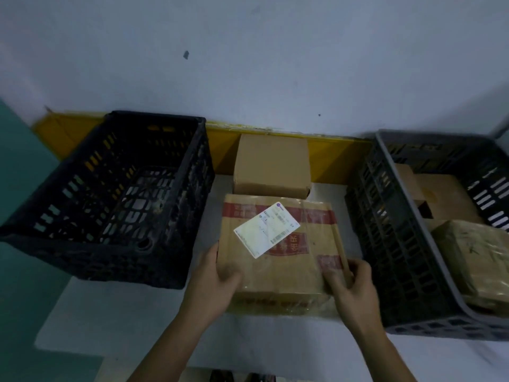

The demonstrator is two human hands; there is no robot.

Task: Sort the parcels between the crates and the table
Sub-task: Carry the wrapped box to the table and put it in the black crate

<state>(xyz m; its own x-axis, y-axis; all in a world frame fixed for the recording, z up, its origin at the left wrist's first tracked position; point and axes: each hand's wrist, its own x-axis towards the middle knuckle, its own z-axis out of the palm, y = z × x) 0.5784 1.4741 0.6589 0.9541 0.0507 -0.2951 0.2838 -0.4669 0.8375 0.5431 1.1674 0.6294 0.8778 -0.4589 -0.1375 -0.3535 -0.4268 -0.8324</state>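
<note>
A taped cardboard parcel (286, 260) with red print and a white shipping label lies on the white table (137, 326) between two crates. My left hand (214, 282) grips its near left corner, thumb on top. My right hand (349, 288) grips its near right corner, fingers curled over the edge. A plain brown parcel (271, 166) sits right behind it against the wall. The black crate (110, 205) on the left has no parcels in it. The grey crate (399, 244) on the right holds several brown parcels (468, 249).
A yellow strip (336, 158) runs along the foot of the white wall behind the table. The floor at the left is teal. The black crate overhangs the table's left side. Dark items show under the table's front edge at the bottom.
</note>
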